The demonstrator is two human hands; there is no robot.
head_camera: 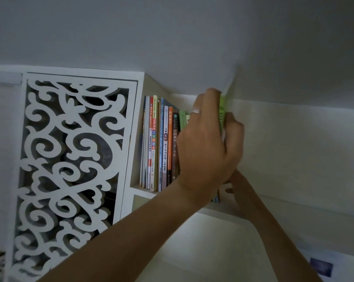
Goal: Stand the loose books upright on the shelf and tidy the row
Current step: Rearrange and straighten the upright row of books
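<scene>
We see the green book [222,112] in the middle of the frame, upright at the right end of the row of books [161,143], its bright edge showing between the fingers of the left hand [206,143]; that hand curls round it from the left side and top, a ring on one finger. The right hand [236,181] comes up from the lower right and sits low behind the left one, at the foot of the books, but it is mostly hidden and we cannot tell whether it grips anything or only steadies the base. We judge the book thin and light, a stiff enough cover with pages that would splay if pinched at one corner, so the hold belongs across spine and fore-edge, one hand high and one at the bottom, pressing it flat against its neighbours. The glossy covers may slide on one another, and a slim volume at the open end of a row will likely tip rightward once let go. The row stands on the shelf [145,192], a white open compartment whose left wall the first books lean on; they are thin paperbacks, some with coloured spines, packed upright with a slight lean. To the right of the hands the compartment runs on pale and bare. At the left of the frame a carved white panel [70,159] closes the neighbouring compartment, and what lies behind its scrollwork is too dark to make out
</scene>
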